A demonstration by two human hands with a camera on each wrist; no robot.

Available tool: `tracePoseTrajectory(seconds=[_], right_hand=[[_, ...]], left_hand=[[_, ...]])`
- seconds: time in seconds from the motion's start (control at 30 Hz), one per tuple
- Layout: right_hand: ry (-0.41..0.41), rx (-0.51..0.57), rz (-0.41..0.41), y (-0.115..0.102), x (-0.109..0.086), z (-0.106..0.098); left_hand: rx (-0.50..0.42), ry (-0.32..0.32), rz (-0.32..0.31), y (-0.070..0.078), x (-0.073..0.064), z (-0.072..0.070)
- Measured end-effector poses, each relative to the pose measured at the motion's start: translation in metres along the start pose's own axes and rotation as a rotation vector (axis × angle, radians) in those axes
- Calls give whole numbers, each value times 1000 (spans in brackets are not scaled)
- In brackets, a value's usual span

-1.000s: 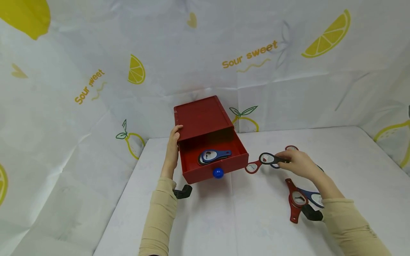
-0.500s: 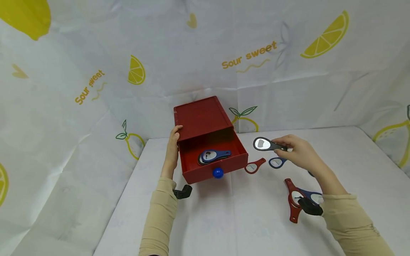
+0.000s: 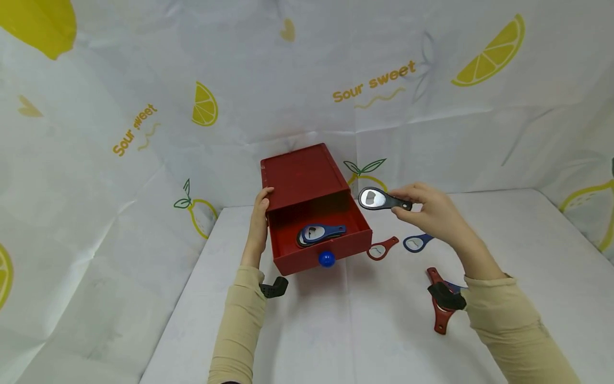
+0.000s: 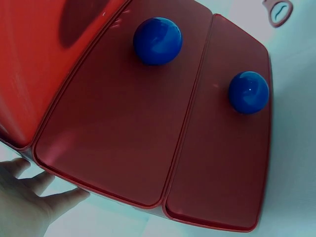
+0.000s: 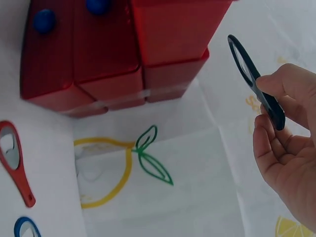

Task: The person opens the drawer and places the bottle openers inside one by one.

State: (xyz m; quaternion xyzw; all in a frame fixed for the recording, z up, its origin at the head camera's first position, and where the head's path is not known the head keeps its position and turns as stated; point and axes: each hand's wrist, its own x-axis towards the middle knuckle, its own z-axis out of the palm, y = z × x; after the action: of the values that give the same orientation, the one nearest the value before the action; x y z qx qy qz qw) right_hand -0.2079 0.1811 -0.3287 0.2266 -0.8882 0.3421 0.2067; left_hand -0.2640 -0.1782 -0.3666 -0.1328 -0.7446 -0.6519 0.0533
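Observation:
My right hand (image 3: 434, 216) pinches a black bottle opener (image 3: 371, 198) by its handle end. It is held up right of the red drawer cabinet (image 3: 302, 176), level with the top drawer's opening. That drawer (image 3: 352, 242) is pulled out and has a blue knob (image 3: 326, 260). Inside it a blue bottle opener (image 3: 331, 230) lies on at least one darker one. My left hand (image 3: 256, 229) touches the cabinet's left side; in the left wrist view its fingers (image 4: 66, 200) reach the cabinet's edge.
Right of the drawer lie a red bottle opener (image 3: 378, 251) and a blue bottle opener (image 3: 414, 243). Nearer the front, red bottle openers (image 3: 441, 322) overlap a blue one, partly hidden by the black wrist camera (image 3: 448, 296). A lemon-print sheet (image 3: 307, 106) hangs behind the cabinet.
My right hand has lifted the black bottle opener off the table and carried it left and up, close to the drawer's right side. The left hand has stayed on the cabinet.

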Motion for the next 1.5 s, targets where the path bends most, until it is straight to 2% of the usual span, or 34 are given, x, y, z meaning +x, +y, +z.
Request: tracePoseTrajectory(seconds=[0.13,0.3,0.53,0.7,1.1,1.5], right_hand=[[-10,26,-72,-8,12,7],[-82,34,-121,-18,27,19],[-231,35,-96,-36,42,32],[-309,54,-122,-44,48,44],[-426,6,-153,-51,58,58],[-474,34,-152,-51,60,61]], left_hand=[[-1,-2,5,1,-1,0],[0,-2,5,1,-1,0],[-5,1,8,0,0,1],[-12,2,13,0,1,2],[-22,4,23,-1,3,2],[-12,6,22,-2,1,0]])
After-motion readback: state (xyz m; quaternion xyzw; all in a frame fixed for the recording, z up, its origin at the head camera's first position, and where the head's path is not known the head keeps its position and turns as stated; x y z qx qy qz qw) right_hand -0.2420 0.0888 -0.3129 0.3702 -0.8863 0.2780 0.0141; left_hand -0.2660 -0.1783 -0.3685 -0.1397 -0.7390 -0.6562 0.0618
